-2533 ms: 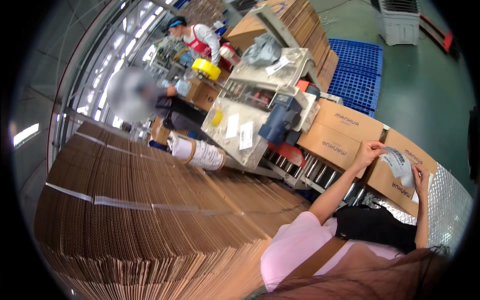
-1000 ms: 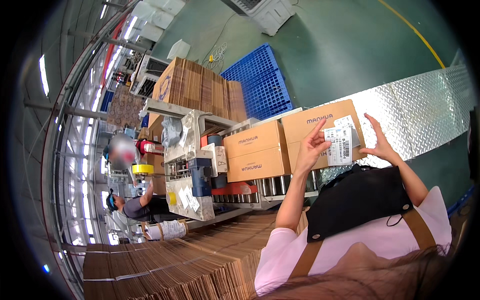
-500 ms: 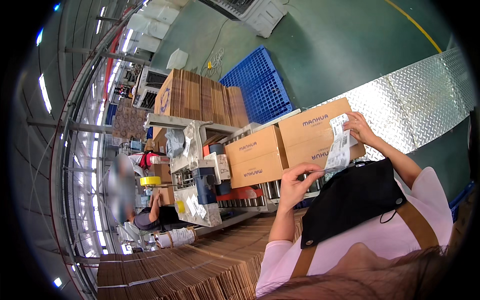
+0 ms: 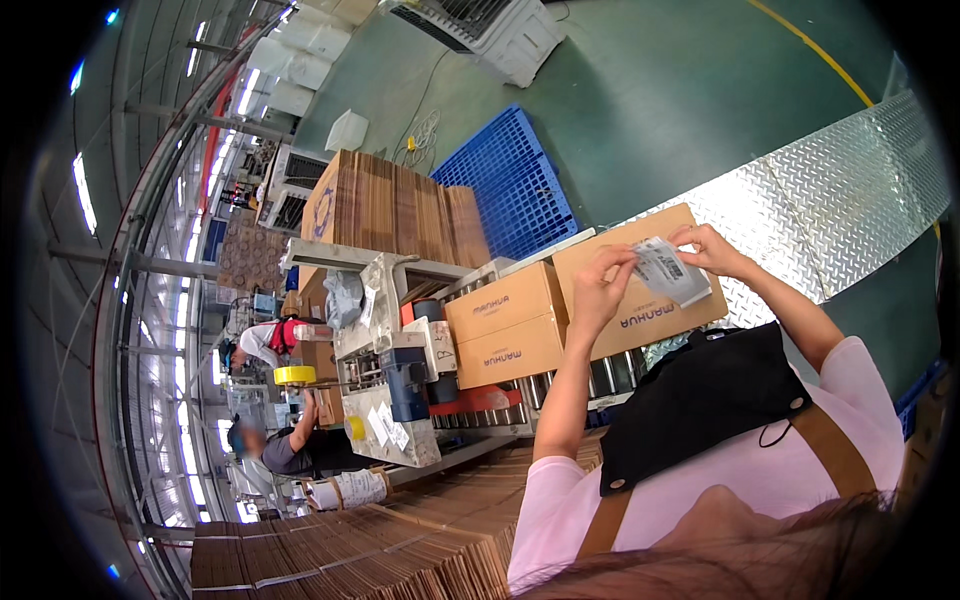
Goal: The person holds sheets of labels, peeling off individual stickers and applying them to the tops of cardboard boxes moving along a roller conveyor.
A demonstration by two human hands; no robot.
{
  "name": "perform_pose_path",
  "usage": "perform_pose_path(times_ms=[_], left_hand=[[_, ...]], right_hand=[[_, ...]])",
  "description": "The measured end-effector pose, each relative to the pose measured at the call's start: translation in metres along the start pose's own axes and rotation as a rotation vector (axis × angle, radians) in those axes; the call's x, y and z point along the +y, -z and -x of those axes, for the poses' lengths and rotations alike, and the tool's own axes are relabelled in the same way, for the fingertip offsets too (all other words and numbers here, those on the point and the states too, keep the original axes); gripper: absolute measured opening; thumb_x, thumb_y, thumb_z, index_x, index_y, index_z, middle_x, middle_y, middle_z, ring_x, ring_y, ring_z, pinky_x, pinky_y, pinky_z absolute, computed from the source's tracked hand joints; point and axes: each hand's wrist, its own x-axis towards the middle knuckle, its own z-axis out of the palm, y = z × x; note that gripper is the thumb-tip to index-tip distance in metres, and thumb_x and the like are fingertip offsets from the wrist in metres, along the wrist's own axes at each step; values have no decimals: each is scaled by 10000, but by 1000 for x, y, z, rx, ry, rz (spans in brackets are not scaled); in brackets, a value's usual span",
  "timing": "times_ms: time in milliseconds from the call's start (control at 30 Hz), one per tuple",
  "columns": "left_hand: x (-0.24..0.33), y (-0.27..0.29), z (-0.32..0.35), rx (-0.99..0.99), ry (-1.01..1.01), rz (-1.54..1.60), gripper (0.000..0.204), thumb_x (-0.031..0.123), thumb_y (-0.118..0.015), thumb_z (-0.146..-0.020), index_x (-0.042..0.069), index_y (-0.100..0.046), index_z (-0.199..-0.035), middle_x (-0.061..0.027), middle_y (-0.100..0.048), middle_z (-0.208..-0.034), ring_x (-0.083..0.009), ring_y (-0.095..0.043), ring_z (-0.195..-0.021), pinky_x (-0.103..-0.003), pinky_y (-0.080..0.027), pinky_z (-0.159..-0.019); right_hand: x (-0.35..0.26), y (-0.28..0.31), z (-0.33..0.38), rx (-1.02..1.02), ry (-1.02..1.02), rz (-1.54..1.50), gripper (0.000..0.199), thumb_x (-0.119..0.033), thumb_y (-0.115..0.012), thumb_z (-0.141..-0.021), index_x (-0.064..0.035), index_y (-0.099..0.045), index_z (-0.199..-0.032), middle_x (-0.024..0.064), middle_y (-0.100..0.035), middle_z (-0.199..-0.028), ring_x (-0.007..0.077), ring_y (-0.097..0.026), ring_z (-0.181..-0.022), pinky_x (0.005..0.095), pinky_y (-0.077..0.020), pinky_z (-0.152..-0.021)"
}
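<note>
Evidently holding a printed label sheet (image 4: pixel 670 270) in front of the body, above the top of the right-hand carton (image 4: pixel 645 312). With the left hand (image 4: pixel 601 283), gripping the left corner between thumb and fingertips; with the right hand (image 4: pixel 712 250), clamping the far edge a little farther right, thumb and fingers together on the paper. Probably pinched at two points to keep that edge straight, and by the fingertips alone to leave most of the printed face uncovered. Hanging free toward the near right, slightly bent; cannot tell whether touching the cardboard beneath. Likely lined up end to end with a second carton (image 4: pixel 505 320) on the roller conveyor (image 4: pixel 605 378) so as to roll along in a row, near the metal plate (image 4: pixel 800 225) on the right.

Compared with half a second ago, raised at the left end, away from the black apron (image 4: pixel 690 415) and toward the far side. Brought closer together, too, with both hands now nearly level. Otherwise little altered around the cartons.
</note>
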Motion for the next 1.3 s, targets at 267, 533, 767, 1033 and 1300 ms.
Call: perform_pose_path(times_ms=[267,533,767,1033,1300], left_hand=[[-45,23,28,307,392,475,95,6,-671,-782,-39,-670,-865,-80,-663,-864,-103,-607,-779,-219,-492,-708],[-73,84,70,718,467,537,100,50,-700,-773,12,-672,-861,-28,-648,-810,-91,-592,-733,-221,-479,-684],[-109,307,245,1853,83,468,221,-47,-642,-754,-18,-568,-960,-119,-608,-860,-211,-617,-744,-282,-568,-612],[-145,422,359,2376,494,126,629,-171,-616,-667,-53,-297,-1196,-269,-456,-1117,-328,-589,-814,-399,-585,-648],[-113,301,287,1620,653,-60,313,142,-641,-840,58,-462,-1082,-109,-634,-802,-169,-598,-649,-287,-489,-558]], right_hand=[[24,-26,1,-11,-171,-4,200,-107,-524,-874,43,-627,-958,119,-655,-834,170,-598,-767,302,-462,-713],[54,-46,-8,155,-102,-39,205,-136,-499,-921,31,-617,-923,56,-612,-805,111,-536,-738,254,-433,-698],[62,-40,-14,112,-233,-54,260,-145,-489,-932,32,-584,-1097,94,-616,-1047,148,-559,-966,264,-404,-884],[81,-35,-1,70,-355,-130,308,-192,-518,-920,18,-554,-1142,99,-603,-1056,167,-565,-966,278,-423,-873],[29,-37,6,207,-298,82,265,-174,-538,-904,12,-602,-1082,96,-633,-1001,156,-587,-928,276,-441,-840]])
